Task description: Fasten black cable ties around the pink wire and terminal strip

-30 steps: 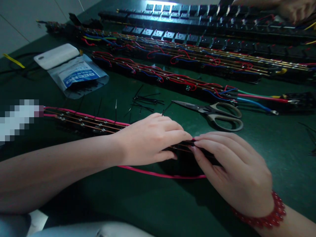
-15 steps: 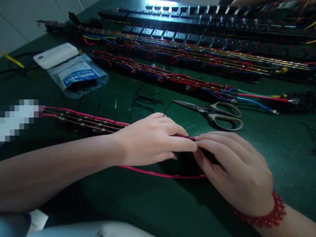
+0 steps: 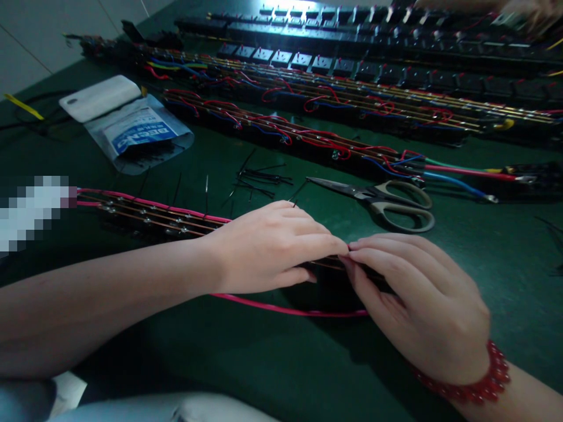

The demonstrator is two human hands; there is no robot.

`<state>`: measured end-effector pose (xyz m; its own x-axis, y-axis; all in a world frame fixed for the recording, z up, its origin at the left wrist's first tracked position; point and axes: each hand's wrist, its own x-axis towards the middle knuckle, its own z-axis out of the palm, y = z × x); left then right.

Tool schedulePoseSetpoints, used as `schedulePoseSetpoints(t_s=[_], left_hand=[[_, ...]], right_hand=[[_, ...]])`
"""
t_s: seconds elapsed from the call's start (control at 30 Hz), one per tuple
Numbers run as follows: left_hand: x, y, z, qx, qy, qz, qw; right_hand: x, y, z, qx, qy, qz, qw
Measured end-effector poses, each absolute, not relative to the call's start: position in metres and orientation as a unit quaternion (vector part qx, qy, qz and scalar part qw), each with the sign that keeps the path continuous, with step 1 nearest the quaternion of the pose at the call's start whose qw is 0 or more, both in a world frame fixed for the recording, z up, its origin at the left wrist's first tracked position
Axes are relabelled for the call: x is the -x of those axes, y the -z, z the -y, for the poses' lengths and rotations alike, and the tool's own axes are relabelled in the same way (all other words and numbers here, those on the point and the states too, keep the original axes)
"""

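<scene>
A long black socket strip (image 3: pixel 145 217) with copper bars and a pink wire (image 3: pixel 290 309) lies across the green table in front of me. My left hand (image 3: pixel 268 246) rests on the strip, fingers together and curled over it. My right hand (image 3: pixel 417 299), with a red bead bracelet at the wrist, meets it fingertip to fingertip on the strip's right part. Both hands pinch at the same spot; what lies between the fingertips is hidden. The pink wire loops out beneath both hands.
Scissors (image 3: pixel 387 202) lie just beyond my hands. Loose black cable ties (image 3: pixel 255 179) are scattered beside them. A plastic bag with a blue label (image 3: pixel 141 138) and a white block (image 3: pixel 99 98) sit far left. Several wired socket strips (image 3: pixel 329 111) fill the back. Another person's hand (image 3: pixel 528 12) is top right.
My fingertips have shifted slightly against each other on the strip; the hands stay in place. The other person's hand at top right has moved.
</scene>
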<state>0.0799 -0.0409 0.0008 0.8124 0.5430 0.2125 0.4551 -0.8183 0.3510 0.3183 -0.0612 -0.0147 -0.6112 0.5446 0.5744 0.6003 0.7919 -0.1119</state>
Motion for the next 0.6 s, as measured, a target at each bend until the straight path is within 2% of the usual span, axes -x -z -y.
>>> schedulePoseSetpoints(t_s=[0.6], left_hand=[[-0.0793,-0.0003,0.0402,-0.944,-0.151,-0.259,0.138]], right_hand=[[-0.3178,0.0138,0.06,0.329,0.055,0.892,0.305]])
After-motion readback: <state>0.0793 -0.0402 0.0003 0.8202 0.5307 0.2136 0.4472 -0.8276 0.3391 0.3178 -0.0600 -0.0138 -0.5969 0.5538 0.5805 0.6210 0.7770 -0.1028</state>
